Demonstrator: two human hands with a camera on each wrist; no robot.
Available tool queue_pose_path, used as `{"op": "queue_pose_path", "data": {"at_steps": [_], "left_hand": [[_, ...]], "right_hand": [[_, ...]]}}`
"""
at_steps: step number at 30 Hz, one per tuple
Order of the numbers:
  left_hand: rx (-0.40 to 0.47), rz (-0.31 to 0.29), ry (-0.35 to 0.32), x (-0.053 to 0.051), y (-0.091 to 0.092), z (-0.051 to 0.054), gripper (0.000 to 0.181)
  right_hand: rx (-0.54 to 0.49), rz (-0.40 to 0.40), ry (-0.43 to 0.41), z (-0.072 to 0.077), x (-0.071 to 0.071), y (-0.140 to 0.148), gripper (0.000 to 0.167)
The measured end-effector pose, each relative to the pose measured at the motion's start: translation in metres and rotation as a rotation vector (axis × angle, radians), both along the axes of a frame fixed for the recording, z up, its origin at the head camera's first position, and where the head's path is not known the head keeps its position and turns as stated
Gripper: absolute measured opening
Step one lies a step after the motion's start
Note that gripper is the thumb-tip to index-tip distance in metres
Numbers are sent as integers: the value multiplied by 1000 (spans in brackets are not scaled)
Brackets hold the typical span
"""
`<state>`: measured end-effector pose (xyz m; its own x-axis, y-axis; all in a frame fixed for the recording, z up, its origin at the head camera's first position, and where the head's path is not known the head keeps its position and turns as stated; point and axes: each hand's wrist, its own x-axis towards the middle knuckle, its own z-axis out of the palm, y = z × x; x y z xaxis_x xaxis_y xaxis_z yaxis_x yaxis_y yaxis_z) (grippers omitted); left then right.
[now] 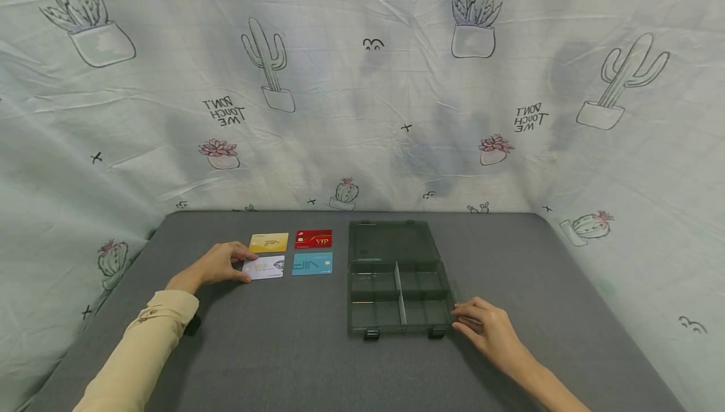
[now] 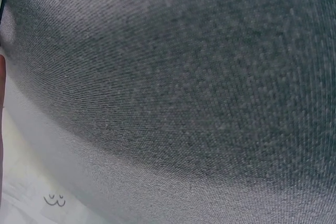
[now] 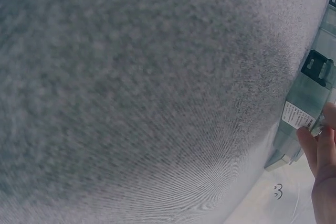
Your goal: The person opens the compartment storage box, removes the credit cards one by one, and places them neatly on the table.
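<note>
In the head view my left hand (image 1: 218,264) holds the left end of a white VIP card (image 1: 265,268), fingers at its far edge and thumb at its near edge. The card lies flat. Close by are a gold card (image 1: 269,243), a red VIP card (image 1: 313,239) and a blue VIP card (image 1: 312,263). My right hand (image 1: 487,324) holds the right wall of a dark translucent compartment box (image 1: 376,331), its lid folded back. In the right wrist view, fingers (image 3: 308,142) meet the box wall beside a white label (image 3: 298,115). Only a sliver of the left hand enters the left wrist view.
A grey cloth covers the table (image 1: 272,349). Dividers (image 1: 399,292) split the box into several compartments, and two dark latches (image 1: 371,333) face the near side. A white curtain (image 1: 362,85) printed with cacti hangs behind and at the sides.
</note>
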<state>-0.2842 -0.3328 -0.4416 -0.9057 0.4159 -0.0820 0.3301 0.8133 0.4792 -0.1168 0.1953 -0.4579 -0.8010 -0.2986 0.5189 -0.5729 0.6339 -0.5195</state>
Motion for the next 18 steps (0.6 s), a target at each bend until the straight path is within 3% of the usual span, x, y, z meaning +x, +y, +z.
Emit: {"op": "queue_pose_path", "data": {"at_steps": [18], "left_hand": [[-12,-26,30,5,2,2,44]], "right_hand": [[13,46,-1,6,-5,8,26]]}}
